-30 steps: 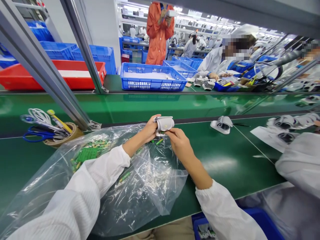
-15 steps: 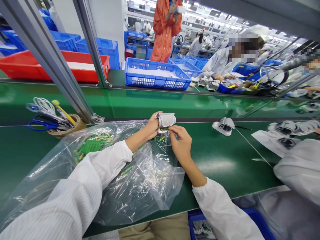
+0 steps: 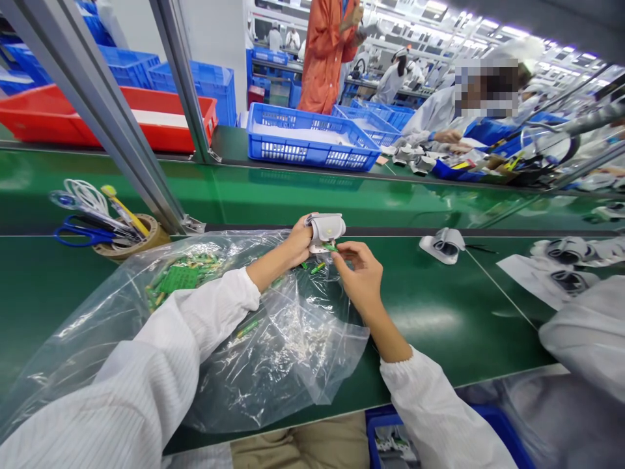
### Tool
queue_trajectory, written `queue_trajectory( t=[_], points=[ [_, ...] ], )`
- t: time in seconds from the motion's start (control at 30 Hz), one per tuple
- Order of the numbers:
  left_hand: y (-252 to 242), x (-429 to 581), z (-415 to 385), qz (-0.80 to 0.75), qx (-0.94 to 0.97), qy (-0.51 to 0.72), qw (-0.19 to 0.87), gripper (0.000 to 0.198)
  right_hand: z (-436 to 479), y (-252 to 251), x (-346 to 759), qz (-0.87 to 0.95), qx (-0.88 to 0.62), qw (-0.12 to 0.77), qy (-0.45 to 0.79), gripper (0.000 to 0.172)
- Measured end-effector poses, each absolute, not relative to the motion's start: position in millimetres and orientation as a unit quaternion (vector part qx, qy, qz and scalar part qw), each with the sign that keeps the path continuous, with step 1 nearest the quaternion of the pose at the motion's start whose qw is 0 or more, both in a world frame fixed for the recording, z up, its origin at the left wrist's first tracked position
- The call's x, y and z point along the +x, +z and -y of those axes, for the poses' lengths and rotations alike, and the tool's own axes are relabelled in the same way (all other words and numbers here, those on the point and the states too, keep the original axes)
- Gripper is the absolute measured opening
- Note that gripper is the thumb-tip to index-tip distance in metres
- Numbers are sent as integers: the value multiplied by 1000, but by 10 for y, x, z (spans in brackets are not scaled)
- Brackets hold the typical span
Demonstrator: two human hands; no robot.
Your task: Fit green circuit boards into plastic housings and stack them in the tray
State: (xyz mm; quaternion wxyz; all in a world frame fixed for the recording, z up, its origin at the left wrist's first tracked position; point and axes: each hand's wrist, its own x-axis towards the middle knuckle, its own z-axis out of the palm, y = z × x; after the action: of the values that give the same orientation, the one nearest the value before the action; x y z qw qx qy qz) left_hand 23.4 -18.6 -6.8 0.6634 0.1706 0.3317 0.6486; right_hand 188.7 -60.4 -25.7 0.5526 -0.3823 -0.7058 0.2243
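My left hand (image 3: 299,243) is closed around a white device with a curved cuff (image 3: 327,226), held above the bench. At the underside of that device, my right hand (image 3: 360,268) pinches a small green circuit board (image 3: 331,247) between thumb and fingers. The board is tilted against the white base; whether it sits inside cannot be told. Under both forearms lies a clear plastic bag (image 3: 293,365). On the bag's left part rests a pile of green circuit boards (image 3: 180,277), with a loose green strip (image 3: 247,328) nearer to me and another green piece (image 3: 318,268) below the device.
A round holder (image 3: 159,236) with scissors (image 3: 81,231) and pens stands left. To the right are another white cuff device (image 3: 443,246) and several more. A blue basket (image 3: 312,156) and red tray (image 3: 161,140) sit behind. A co-worker's sleeve (image 3: 586,326) is at right.
The green board now sits at more of a tilt to the device's base, and my right hand has shifted slightly right. My left hand still holds the device.
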Motion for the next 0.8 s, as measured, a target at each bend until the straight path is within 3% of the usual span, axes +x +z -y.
queue_trajectory(
  t=[0.13, 0.4, 0.6, 0.8],
  points=[
    [-66, 245, 175, -337, 160, 649, 663, 60, 659, -180, 1886, 706, -374, 589, 124, 10],
    [-44, 263, 214, -347, 176, 648, 655, 58, 664, -214, 1870, 779, -359, 507, -91, 19],
    [-56, 266, 223, -367, 190, 643, 645, 54, 650, -283, 1816, 796, -363, 476, -90, 15],
    [-76, 244, 216, -362, 178, 644, 650, 53, 571, -356, 1837, 828, -310, 468, -21, 27]
  ],
)
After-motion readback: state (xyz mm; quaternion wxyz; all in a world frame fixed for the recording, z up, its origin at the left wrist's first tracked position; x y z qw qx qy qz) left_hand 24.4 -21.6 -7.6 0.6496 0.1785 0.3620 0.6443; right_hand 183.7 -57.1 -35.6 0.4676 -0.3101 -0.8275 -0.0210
